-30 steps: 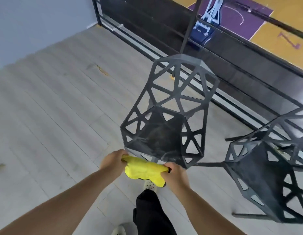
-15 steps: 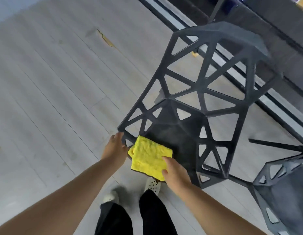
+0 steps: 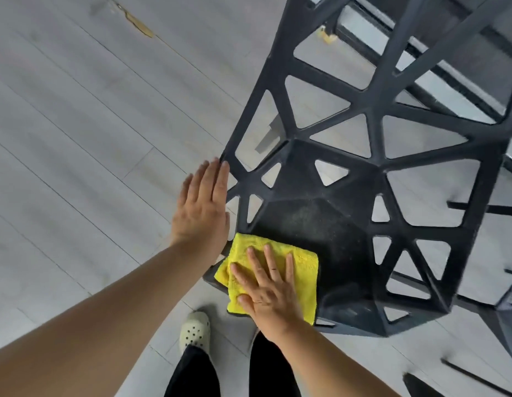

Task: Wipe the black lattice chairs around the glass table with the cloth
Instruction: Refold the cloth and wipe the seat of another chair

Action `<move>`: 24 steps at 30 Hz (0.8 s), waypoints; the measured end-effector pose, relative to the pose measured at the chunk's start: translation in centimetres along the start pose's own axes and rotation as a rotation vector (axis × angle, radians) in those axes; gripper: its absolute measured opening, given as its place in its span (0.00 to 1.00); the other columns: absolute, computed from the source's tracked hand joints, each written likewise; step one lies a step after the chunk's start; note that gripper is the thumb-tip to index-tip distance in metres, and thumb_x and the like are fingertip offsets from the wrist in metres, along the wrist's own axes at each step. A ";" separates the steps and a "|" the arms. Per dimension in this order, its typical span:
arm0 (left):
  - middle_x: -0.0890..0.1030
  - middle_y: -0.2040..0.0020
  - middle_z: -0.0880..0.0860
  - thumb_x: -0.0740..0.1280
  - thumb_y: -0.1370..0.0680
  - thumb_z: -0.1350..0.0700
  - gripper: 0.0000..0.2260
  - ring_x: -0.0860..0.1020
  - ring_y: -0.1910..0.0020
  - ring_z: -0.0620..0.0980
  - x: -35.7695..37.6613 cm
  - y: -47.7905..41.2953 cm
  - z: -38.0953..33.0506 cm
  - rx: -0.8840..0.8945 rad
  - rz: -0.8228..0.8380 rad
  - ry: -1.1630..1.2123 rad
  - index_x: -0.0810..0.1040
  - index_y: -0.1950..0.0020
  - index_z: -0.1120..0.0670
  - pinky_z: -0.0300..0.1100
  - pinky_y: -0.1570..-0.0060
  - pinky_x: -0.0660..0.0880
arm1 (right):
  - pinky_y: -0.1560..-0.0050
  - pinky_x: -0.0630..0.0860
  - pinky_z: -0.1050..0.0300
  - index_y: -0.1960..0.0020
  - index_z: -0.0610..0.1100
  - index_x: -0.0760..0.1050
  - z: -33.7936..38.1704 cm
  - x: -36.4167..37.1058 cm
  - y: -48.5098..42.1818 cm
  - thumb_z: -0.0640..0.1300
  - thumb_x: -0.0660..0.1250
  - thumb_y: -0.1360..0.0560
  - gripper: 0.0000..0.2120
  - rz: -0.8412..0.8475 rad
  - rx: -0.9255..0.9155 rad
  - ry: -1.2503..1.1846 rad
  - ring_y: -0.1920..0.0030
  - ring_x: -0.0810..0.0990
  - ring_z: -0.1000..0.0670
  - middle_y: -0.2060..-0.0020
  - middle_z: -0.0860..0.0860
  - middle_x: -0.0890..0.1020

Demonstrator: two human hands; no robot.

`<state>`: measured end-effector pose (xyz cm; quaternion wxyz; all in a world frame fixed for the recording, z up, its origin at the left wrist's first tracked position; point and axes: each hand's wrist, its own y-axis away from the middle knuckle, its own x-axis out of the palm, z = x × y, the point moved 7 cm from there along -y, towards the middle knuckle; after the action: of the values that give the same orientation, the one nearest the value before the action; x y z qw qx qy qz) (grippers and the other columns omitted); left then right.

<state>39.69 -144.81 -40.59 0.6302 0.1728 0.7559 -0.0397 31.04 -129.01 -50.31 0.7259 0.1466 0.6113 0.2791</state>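
Right hand lay spread flat on cloth, near-left corner of chair seat. Left hand, fingers together, braced left edge. Risks looked like cloth snagging in lattice holes, or a hard push skidding chair away.

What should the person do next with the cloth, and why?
Probably slide the right hand and yellow cloth forward across the black chair: the cloth lies flat at the seat's front corner, dusty surface lies ahead, and the left hand rests against the side.
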 end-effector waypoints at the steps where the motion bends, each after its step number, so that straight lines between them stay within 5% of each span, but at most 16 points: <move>1: 0.52 0.23 0.57 0.64 0.25 0.62 0.36 0.51 0.24 0.56 0.2 -0.8 -0.1 0.050 -0.036 -0.031 0.45 0.23 0.57 0.48 0.27 0.44 | 0.33 0.49 0.29 0.25 0.59 0.51 -0.2 -0.1 -0.2 0.60 0.51 0.26 0.30 -0.019 -0.001 0.000 0.25 0.52 0.38 0.24 0.48 0.56; 7: 0.51 0.23 0.59 0.66 0.25 0.61 0.38 0.51 0.25 0.57 1.7 -6.0 -0.4 0.248 -0.095 -0.153 0.42 0.25 0.59 0.52 0.27 0.49 | 0.31 0.48 0.34 0.23 0.55 0.44 -3.9 -1.9 -4.2 0.62 0.46 0.23 0.30 -0.120 0.167 -0.063 0.24 0.46 0.41 0.23 0.48 0.52; 12: 0.48 0.25 0.60 0.51 0.25 0.67 0.29 0.52 0.25 0.61 3.1 -6.4 -0.6 0.322 -0.201 -0.175 0.45 0.25 0.61 0.52 0.27 0.48 | 0.29 0.33 0.37 0.28 0.56 0.25 -7.5 -4.0 -8.5 0.62 0.34 0.24 0.30 -0.115 0.206 -0.002 0.28 0.26 0.44 0.27 0.51 0.29; 17: 0.46 0.23 0.58 0.47 0.21 0.66 0.25 0.44 0.24 0.58 3.6 -5.9 -0.2 0.394 -0.285 -0.217 0.44 0.24 0.60 0.53 0.26 0.44 | 0.28 0.36 0.36 0.27 0.56 0.26 -9.0 -4.5 -10.2 0.62 0.37 0.23 0.30 -0.152 0.152 0.059 0.27 0.29 0.44 0.26 0.51 0.31; 20: 0.53 0.23 0.57 0.56 0.23 0.66 0.27 0.51 0.24 0.56 4.0 -5.2 -0.8 0.546 -0.356 -0.263 0.53 0.24 0.61 0.54 0.26 0.47 | 0.28 0.36 0.37 0.28 0.54 0.24 -11.3 -5.8 -12.1 0.62 0.37 0.22 0.31 -0.187 0.188 0.087 0.27 0.28 0.44 0.28 0.51 0.28; 24: 0.57 0.24 0.55 0.53 0.22 0.64 0.24 0.56 0.25 0.54 4.6 -4.1 -1.7 0.758 -0.364 -0.353 0.58 0.25 0.60 0.54 0.27 0.53 | 0.28 0.38 0.36 0.29 0.55 0.23 -14.1 -7.4 -13.6 0.64 0.39 0.22 0.32 -0.234 0.150 0.172 0.27 0.30 0.43 0.27 0.50 0.29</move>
<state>36.17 -147.24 -45.35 0.6244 0.2464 0.5871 -0.4525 19.72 -146.09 -54.85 0.6856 0.1038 0.7031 0.1576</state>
